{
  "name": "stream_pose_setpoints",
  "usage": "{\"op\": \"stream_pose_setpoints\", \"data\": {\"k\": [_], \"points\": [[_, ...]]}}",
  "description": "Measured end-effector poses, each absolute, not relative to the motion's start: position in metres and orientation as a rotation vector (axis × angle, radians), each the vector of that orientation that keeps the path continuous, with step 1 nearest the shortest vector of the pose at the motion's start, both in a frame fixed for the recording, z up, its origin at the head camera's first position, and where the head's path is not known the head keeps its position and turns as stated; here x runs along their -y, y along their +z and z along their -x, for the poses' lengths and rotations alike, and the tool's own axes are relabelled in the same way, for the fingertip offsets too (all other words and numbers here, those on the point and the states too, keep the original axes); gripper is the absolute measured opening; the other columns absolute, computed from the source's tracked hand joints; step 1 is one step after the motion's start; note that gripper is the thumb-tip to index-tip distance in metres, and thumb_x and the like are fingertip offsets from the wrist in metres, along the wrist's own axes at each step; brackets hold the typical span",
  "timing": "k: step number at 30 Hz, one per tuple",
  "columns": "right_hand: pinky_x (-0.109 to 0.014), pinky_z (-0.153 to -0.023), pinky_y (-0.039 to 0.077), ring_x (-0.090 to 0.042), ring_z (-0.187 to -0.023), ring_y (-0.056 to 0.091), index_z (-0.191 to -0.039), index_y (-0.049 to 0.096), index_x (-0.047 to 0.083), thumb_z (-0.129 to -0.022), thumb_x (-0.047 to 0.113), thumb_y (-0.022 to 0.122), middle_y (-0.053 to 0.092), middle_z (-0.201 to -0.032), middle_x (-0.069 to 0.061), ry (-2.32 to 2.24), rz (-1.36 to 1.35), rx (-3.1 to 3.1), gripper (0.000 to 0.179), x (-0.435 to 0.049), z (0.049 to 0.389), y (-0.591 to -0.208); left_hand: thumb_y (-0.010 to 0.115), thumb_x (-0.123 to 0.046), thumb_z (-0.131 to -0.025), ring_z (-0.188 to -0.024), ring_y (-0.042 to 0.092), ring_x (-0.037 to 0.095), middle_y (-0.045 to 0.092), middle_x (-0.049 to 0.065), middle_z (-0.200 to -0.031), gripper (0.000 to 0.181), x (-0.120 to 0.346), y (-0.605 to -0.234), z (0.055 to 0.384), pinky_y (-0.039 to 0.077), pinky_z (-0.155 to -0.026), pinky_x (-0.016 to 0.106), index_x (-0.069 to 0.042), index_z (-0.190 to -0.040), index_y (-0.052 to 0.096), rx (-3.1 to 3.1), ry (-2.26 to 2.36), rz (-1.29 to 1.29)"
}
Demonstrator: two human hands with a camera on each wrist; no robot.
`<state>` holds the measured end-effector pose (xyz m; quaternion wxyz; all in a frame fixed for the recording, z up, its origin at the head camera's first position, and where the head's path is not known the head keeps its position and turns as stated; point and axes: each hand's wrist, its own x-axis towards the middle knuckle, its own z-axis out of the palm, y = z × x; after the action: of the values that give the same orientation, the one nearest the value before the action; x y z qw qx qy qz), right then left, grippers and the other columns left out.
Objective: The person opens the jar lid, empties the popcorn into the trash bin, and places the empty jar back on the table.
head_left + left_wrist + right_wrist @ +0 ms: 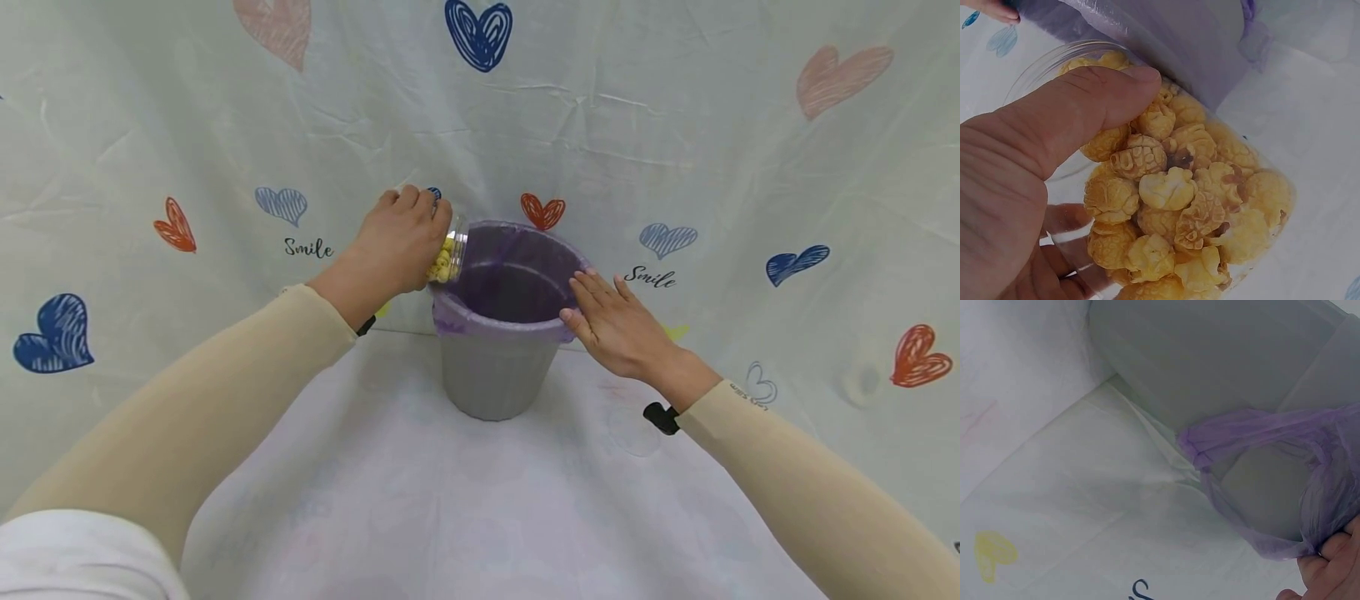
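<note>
My left hand grips a clear jar of yellow popcorn, tilted at the left rim of a grey bin. In the left wrist view the thumb lies across the jar's side, and popcorn fills much of it. A thin purple bag lines the bin and folds over its rim. My right hand rests against the bin's right rim with its fingers laid out straight. In the right wrist view those fingers touch the purple liner, whose loose loop hangs outside the bin.
Behind the bin hangs a pale sheet printed with hearts and the word "Smile". The bin stands on a white cloth close to that sheet. Black straps show at the wrists.
</note>
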<state>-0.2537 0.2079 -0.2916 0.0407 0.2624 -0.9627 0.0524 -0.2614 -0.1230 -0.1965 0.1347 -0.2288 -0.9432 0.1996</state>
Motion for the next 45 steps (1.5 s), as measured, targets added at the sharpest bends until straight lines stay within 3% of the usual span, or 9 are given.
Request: {"op": "stream_pose_setpoints", "data": {"k": [16, 45], "points": [[-0.058, -0.132, 0.0, -0.036, -0.164, 0.008, -0.167, 0.019, 0.0, -0.113, 0.053, 0.022, 0.016, -0.176, -0.019, 0.182, -0.797, 2.955, 0.076, -0.208, 0.253, -0.294, 0.06, -0.015, -0.104, -0.125, 0.054, 0.042, 0.057, 0.027, -0.137, 0.05, 0.113, -0.203, 0.253, 0.048, -0.109, 0.053, 0.007, -0.146, 0.047, 2.574, 0.641, 0.659], [-0.059, -0.132, 0.002, -0.036, -0.164, 0.009, -0.166, 0.02, -0.001, -0.114, 0.052, 0.023, 0.017, -0.176, -0.019, 0.19, -0.796, 2.952, 0.075, -0.207, 0.252, -0.292, 0.057, -0.017, -0.106, -0.129, 0.052, 0.042, 0.055, 0.025, -0.138, 0.052, 0.113, -0.201, 0.251, 0.046, -0.11, 0.052, 0.005, -0.152, 0.042, 2.605, 0.699, 0.648]]}}
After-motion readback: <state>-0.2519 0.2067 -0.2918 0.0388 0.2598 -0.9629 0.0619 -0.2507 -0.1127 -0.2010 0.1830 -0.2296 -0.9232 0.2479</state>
